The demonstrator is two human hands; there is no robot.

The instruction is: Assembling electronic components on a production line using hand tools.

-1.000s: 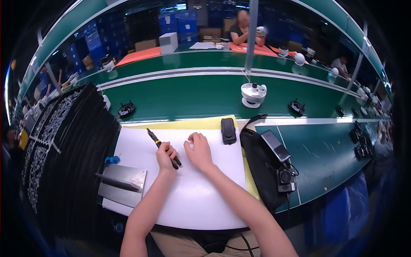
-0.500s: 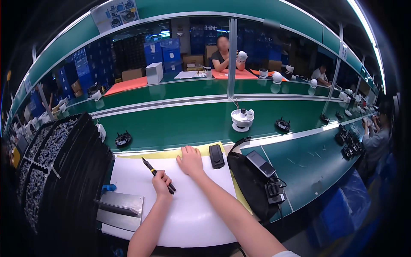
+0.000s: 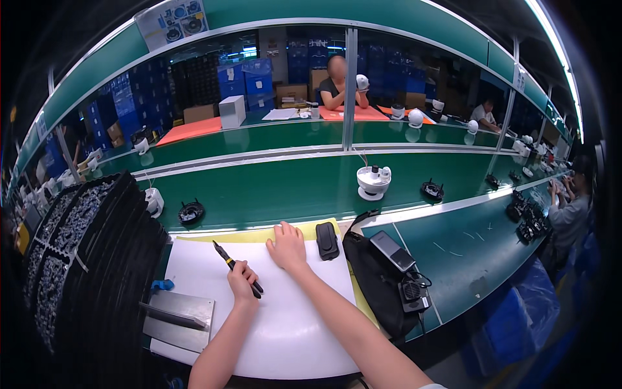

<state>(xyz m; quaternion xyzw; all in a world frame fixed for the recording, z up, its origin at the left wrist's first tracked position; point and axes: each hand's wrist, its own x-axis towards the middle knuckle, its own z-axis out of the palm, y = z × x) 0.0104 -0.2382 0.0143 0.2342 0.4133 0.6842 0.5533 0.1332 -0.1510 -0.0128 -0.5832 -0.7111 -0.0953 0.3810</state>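
Note:
My left hand (image 3: 242,281) is closed around a pair of pliers (image 3: 237,268) with black handles and yellow bands. The jaws point up and away to the left, above a large white sheet (image 3: 285,343). My right hand (image 3: 287,247) lies with its fingers spread on the sheet's far part, where a yellow sheet (image 3: 259,233) shows beneath. Just right of that hand is a small black case-like object (image 3: 327,241). A metal block with an upright plate (image 3: 178,316) sits left of my left forearm.
A green conveyor (image 3: 285,194) runs beyond the sheet, carrying a white dome-shaped housing (image 3: 374,183) and black round parts (image 3: 191,212). Stacked black trays (image 3: 84,220) of small parts stand at left. A black strap (image 3: 372,279) and grey device (image 3: 392,251) lie right. Co-workers sit across and at far right.
The white housing and black round parts on the near conveyor have shifted right. My hands keep almost the same place, the left one still gripping the pliers.

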